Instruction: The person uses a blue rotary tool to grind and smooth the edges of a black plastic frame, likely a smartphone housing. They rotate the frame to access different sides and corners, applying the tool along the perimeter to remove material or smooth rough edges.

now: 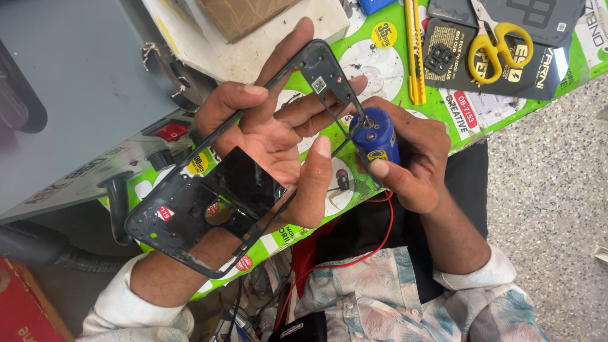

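Cradling the black phone frame (240, 164), your left hand (272, 136) curls fingers round its edges; your right hand (415, 158) clasps the blue rotary tool (375, 136), tip touching the frame.

Scissors (491, 44) right of utility knife (413, 54)

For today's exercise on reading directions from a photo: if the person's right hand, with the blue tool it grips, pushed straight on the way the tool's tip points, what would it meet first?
The right hand aims the blue tool up-left; its tip already seems to touch the black phone frame held by the left hand. Depth is unclear, but the frame comes first.
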